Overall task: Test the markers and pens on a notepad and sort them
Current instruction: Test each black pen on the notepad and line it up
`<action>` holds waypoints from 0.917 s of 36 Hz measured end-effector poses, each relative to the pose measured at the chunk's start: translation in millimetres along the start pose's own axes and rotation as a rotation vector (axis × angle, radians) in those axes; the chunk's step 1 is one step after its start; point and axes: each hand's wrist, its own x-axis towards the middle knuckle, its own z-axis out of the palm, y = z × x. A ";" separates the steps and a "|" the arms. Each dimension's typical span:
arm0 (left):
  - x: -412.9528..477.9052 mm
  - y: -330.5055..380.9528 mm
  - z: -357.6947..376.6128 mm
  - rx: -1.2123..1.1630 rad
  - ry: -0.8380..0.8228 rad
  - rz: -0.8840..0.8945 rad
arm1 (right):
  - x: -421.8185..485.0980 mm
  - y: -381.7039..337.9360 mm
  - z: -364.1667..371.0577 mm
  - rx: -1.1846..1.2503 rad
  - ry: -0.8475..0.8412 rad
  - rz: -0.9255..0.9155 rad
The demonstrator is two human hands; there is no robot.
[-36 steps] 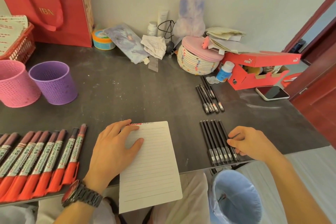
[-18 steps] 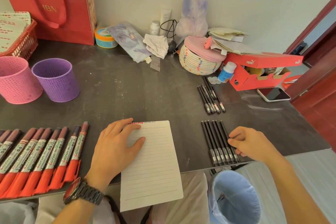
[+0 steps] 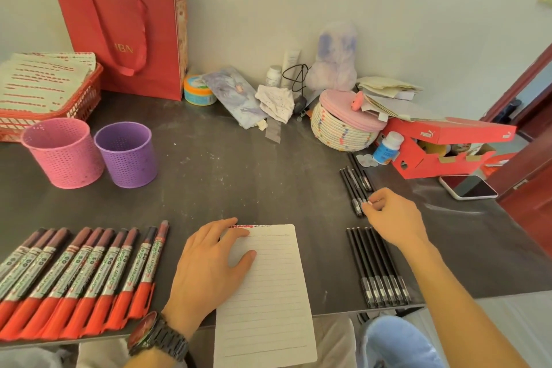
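Observation:
A lined notepad (image 3: 268, 293) lies at the table's front edge and hangs over it. My left hand (image 3: 209, 272) rests flat on its upper left corner, fingers spread. A row of several red-capped markers (image 3: 74, 278) lies to the left. To the right lie two groups of black pens: a near group (image 3: 376, 266) and a far group (image 3: 354, 179). My right hand (image 3: 394, 218) is at the near end of the far group, fingertips pinched on one black pen that still lies on the table. A pink cup (image 3: 64, 155) and a purple cup (image 3: 127, 155) stand empty at the left.
Along the wall stand a red basket of papers (image 3: 44, 104), a red paper bag (image 3: 128, 33), a woven lidded basket (image 3: 343, 128) and an open red shoe box (image 3: 442, 146). A phone (image 3: 469, 187) lies at the right edge. A blue-lined bin (image 3: 397, 343) sits below the front edge.
My right hand has left the near group of black pens and moved away from me to the far group, closing its fingertips on a pen there. My left hand has stayed on the notepad.

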 end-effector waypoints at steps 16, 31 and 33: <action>-2.0 -1.4 4.5 -0.032 0.071 -0.004 | 35.8 -51.1 15.7 -0.365 -0.091 0.049; -9.7 11.0 -6.0 -0.065 0.209 0.211 | -110.2 -117.1 65.4 1.020 -0.346 -0.139; -10.1 11.1 -4.9 -0.053 0.221 0.250 | -123.8 -121.9 72.7 1.032 -0.388 -0.214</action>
